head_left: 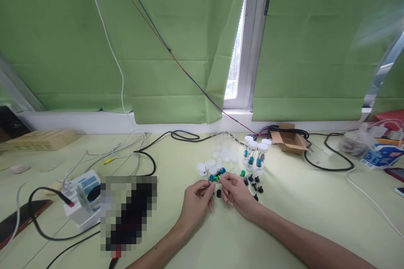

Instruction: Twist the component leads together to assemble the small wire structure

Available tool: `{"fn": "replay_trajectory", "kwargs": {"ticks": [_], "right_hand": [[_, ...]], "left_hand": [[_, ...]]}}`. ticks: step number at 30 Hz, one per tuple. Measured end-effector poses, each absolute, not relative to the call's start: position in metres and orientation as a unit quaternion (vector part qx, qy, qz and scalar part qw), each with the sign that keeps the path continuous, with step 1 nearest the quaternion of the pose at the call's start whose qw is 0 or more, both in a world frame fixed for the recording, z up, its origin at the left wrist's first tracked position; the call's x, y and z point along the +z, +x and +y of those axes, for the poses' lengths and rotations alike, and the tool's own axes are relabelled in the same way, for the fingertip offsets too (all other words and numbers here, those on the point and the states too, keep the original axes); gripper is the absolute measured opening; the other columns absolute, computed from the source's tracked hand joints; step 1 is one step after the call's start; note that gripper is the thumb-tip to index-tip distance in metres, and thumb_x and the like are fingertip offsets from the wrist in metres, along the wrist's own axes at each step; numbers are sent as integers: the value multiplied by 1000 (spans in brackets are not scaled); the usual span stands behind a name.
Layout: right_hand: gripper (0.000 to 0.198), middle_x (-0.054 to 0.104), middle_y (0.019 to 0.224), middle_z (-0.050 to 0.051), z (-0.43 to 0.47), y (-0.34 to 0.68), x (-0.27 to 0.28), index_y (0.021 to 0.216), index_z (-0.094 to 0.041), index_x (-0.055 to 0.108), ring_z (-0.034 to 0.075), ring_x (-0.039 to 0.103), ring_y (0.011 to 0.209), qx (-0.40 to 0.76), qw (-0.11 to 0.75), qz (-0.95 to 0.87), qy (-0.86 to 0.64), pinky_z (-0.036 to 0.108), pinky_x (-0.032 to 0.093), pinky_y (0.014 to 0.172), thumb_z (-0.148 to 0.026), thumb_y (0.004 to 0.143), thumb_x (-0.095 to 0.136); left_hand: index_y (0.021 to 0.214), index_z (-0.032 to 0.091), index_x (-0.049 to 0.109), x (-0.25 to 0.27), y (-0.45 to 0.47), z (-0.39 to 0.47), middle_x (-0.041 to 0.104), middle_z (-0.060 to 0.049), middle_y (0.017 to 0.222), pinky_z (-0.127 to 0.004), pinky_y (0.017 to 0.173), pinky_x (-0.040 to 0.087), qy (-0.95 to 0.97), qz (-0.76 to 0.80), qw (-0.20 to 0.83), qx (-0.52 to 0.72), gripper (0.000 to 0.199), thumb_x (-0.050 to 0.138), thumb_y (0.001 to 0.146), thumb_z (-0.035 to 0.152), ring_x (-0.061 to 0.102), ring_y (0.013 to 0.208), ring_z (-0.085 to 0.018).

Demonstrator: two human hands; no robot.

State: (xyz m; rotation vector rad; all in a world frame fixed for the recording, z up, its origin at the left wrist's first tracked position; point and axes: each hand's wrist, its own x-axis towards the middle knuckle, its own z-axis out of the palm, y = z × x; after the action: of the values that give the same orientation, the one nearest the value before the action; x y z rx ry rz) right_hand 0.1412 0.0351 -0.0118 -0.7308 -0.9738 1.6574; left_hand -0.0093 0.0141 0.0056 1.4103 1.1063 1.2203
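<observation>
My left hand (200,195) is closed in a pinch around a thin dark rod (207,175) that sticks up past the fingertips. Close beside it, my right hand (236,192) is also pinched shut, its fingertips hiding whatever they hold. Small blue fittings (222,170) and a green fitting (243,173) lie just beyond the fingers. Several black fittings with thin stems (260,189) are scattered by the right hand. White caps (202,169) sit behind the left hand.
Clear tubes (226,151) stand behind the caps; capped tubes (259,162) with blue fittings inside stand to their right. An open cardboard box (292,141) is at the back. Left are a white power strip (83,193) and cables; right are a black cable (331,169) and blue-white packet (380,155).
</observation>
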Motion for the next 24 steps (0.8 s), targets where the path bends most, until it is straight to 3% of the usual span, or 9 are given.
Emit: {"fn": "replay_trajectory", "kwargs": {"ticks": [24], "right_hand": [[47, 42, 38, -9, 37, 140, -18, 64, -18, 51, 7, 44, 31, 689, 511, -413, -305, 15, 29, 28, -60, 73, 71]], "left_hand": [[76, 14, 68, 7, -9, 13, 57, 0, 59, -23, 42, 46, 585, 449, 463, 492, 26, 65, 81, 39, 54, 47, -13]]}}
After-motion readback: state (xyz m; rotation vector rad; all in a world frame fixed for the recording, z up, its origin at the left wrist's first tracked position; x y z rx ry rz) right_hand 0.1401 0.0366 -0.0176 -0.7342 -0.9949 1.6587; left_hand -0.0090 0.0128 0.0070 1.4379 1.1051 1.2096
